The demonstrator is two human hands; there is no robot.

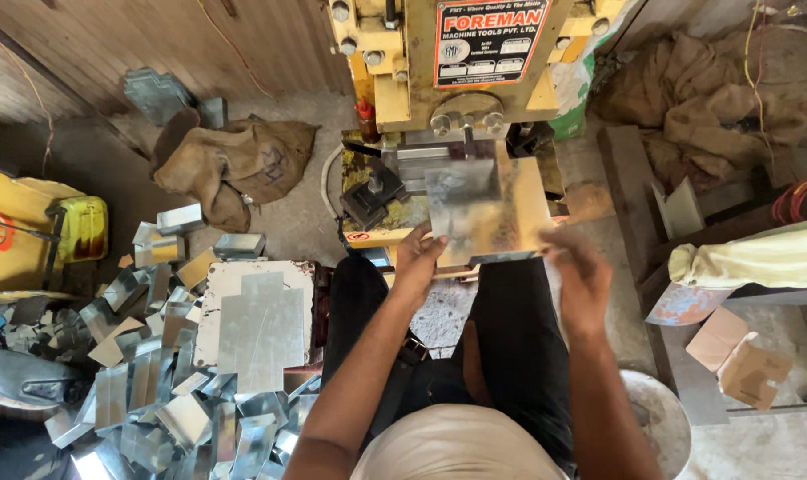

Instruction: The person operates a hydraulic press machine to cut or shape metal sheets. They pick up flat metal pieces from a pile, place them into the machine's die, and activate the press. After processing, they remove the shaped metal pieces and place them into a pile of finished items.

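sheet (pixel 474 209): flat on the press (pixel 448 62) bed, under the ram
left hand (pixel 418 258): pinching the near-left edge
right hand (pixel 579 267): blurred, looks like it's gripping the near-right corner
tip: I'd square the sheet first and keep fingers on the near edge
stack (pixel 261 329): blanks sit by the left knee

Dusty grey concrete floor (pixel 288 218) under a seated person's work spot.

On it, at the left, lies a heap of bent shiny sheet-metal pieces (pixel 168 391), and beside the heap a worn white board (pixel 221 284) carries a stack of flat notched grey metal sheets (pixel 261 333). A crumpled brown burlap sack (pixel 230 160) rests farther back, and a torn brown cardboard scrap (pixel 741 360) lies at the right.
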